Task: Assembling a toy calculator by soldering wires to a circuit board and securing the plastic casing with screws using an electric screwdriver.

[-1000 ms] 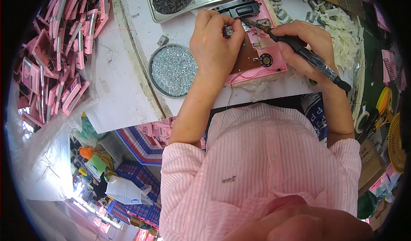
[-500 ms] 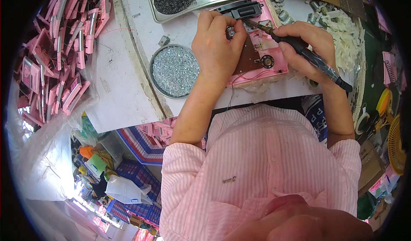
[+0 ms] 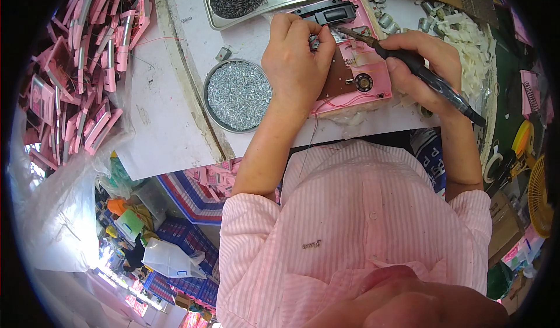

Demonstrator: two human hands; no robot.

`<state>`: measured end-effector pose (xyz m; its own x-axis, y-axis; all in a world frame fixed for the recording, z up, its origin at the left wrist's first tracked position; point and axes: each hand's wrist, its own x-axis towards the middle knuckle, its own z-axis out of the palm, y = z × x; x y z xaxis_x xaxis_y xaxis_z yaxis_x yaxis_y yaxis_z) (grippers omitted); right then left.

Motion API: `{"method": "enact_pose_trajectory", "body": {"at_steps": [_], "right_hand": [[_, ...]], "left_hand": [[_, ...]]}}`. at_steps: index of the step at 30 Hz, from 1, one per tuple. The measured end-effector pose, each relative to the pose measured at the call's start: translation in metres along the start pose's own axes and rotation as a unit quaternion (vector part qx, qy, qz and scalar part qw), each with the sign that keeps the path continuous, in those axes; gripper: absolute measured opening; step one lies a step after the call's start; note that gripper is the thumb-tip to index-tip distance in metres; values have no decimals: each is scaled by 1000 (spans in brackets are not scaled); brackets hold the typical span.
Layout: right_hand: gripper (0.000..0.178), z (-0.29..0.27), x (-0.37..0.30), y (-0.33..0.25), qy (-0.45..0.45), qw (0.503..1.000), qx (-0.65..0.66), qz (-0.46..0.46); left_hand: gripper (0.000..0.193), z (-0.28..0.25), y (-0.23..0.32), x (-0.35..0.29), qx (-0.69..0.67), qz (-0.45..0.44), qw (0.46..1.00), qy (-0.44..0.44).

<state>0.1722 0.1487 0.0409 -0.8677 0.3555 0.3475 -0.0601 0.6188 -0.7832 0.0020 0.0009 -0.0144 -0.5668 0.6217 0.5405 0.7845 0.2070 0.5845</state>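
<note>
A pink plastic housing lies on the bench in front of me, with a brown board, a small round black part and thin red wires. A black plastic assembly sits across its far end. My left hand rests over the housing's left side, its thumb and fingers pinched together; what they hold is hidden. In my right hand is a soldering iron with a black handle, gripped like a pen. Its brownish tip points left into the housing, close to my left fingertips.
A round tin of small silvery screws stands left of my left forearm. Behind it is a metal tray with dark springs. Small metal motors and white plastic pieces lie at the right. Pink housings pile up far left.
My right hand and the soldering iron have shifted slightly right, drawing the tip back a little from my left fingers. My left hand keeps its pinch in the same place.
</note>
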Motion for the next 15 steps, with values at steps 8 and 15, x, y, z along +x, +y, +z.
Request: {"method": "enact_pose_trajectory", "body": {"at_steps": [8, 15], "right_hand": [[27, -15, -35, -8, 87, 992, 68, 59], [27, -24, -46, -10, 123, 989, 51, 66]], "left_hand": [[12, -1, 3, 1, 14, 1, 1000, 3], [13, -1, 3, 1, 24, 5, 1000, 2]]}}
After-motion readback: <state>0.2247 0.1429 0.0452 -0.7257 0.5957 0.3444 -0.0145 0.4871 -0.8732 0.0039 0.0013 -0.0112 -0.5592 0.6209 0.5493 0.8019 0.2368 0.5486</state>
